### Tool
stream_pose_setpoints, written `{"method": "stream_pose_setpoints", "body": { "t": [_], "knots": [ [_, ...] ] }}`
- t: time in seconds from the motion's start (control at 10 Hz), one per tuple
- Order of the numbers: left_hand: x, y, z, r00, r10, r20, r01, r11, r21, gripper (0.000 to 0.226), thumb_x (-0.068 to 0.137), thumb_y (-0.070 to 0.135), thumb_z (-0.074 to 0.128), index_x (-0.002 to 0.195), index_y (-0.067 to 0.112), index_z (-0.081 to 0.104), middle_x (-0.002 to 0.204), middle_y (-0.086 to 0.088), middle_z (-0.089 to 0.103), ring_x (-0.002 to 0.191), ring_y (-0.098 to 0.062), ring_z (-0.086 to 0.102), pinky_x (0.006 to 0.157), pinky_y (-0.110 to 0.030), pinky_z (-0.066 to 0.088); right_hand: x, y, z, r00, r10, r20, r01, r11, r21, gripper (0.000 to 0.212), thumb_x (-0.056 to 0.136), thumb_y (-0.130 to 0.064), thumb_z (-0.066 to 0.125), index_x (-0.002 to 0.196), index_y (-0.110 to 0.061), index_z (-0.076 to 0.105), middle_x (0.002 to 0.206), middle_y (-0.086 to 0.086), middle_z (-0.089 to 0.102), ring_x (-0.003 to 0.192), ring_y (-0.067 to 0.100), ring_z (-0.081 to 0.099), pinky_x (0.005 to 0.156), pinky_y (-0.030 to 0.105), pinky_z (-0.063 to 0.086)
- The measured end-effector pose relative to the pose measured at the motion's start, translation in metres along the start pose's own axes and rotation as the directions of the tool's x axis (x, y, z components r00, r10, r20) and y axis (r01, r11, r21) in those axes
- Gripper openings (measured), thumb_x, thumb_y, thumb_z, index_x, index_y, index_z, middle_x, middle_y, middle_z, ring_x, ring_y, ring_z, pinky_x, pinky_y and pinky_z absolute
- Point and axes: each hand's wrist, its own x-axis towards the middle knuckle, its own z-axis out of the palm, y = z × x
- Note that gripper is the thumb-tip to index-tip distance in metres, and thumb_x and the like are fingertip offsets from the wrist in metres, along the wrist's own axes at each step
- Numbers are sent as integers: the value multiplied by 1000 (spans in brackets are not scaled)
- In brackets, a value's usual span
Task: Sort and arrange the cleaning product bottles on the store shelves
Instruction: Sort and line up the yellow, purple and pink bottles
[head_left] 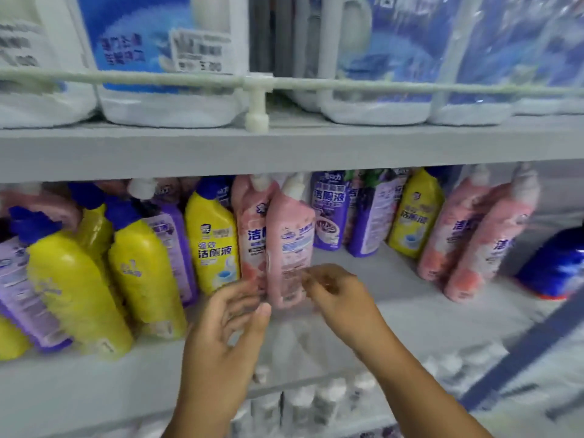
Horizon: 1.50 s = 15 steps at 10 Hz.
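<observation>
Both your hands, left and right, are flanking the pink bottle's base, fingers loosely spread, gripping nothing; grasp its stiff waist (probably heavy, slick).

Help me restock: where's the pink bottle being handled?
In the head view, the pink bottle stands mid-shelf between both hands, left hand and right hand, beside another pink bottle.

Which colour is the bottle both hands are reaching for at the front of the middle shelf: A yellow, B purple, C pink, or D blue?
C: the left hand and the right hand meet at the base of the pink bottle, which stands in front of another pink one, with a yellow bottle to its left.
</observation>
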Motion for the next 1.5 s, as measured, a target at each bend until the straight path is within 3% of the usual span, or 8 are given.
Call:
{"method": "stream_pose_setpoints", "body": {
  "t": [0.2, 0.4, 0.5, 0.7, 1.0, 1.1, 1.2, 1.5],
  "knots": [
    [35, -25, 131, 993, -30, 116, 18, 995, 103, 29, 86, 18, 79, 106, 33, 67, 110, 7, 73, 102, -11, 70, 83, -11, 51, 43, 51, -97, 959, 37, -281, 3, 990, 142, 43, 93, -22, 74, 131, -24, 54, 126, -7, 60, 121, 12, 57, 90, 15, 45],
    [107, -32, 226, 995, 16, 98, -42, 963, 267, 40, 86, 29, 80, 119, 18, 60, 106, 9, 67, 90, -2, 64, 77, -15, 51, 109, 51, -132, 866, -216, -452, 258, 966, 33, 65, 84, -1, 73, 141, -5, 42, 131, -9, 51, 125, -7, 49, 100, -1, 31],
    [130, -36, 250, 997, 27, 68, -49, 936, 349, 56, 77, 55, 67, 114, 14, 63, 101, -4, 72, 91, -22, 69, 82, -39, 57, 131, 41, -125, 817, -246, -522, 234, 968, -91, 91, 77, -9, 72, 154, 8, 25, 143, 24, 47, 132, 28, 40, 110, 20, 31],
    [138, -42, 271, 985, 10, 171, -88, 887, 453, 50, 102, 40, 48, 146, 16, 47, 142, -3, 58, 116, -11, 64, 88, -16, 54, 153, 47, -105, 782, -221, -583, 94, 966, -241, 101, 77, -30, 57, 160, 5, 10, 155, 35, 30, 145, 47, 30, 121, 47, 28],
    [110, -50, 231, 1000, 9, 5, -10, 867, 498, 62, 77, 57, 62, 124, 17, 52, 121, -12, 59, 109, -35, 61, 90, -46, 53, 153, 19, -117, 700, -392, -597, 241, 917, -319, 89, 88, -10, 70, 152, 18, 14, 160, 43, 9, 151, 55, 5, 125, 42, 3],
    [99, -56, 210, 995, 55, -87, -1, 851, 526, 58, 83, 35, 79, 124, 5, 52, 124, -18, 56, 115, -37, 56, 94, -41, 46, 191, 1, -130, 732, -163, -661, 27, 977, -211, 98, 90, -32, 65, 158, 10, 8, 163, 32, 13, 152, 44, 11, 128, 43, 5],
    [92, -56, 203, 986, 33, -165, 40, 907, 419, 58, 86, 19, 79, 130, -4, 48, 127, -22, 56, 120, -35, 54, 96, -36, 40, 215, -7, -142, 704, -156, -693, -224, 877, -426, 82, 90, -47, 24, 153, 5, 32, 153, 34, 35, 142, 48, 33, 116, 54, 27],
    [88, -57, 195, 992, -22, -126, 58, 955, 291, 61, 89, 26, 73, 139, 10, 42, 129, -12, 66, 117, -31, 63, 101, -42, 49, 194, -12, -130, 849, -66, -524, 13, 995, -103, 22, 96, -13, 53, 106, -2, 69, 108, 20, 70, 101, 35, 65, 63, 24, 39]
  ]
}}
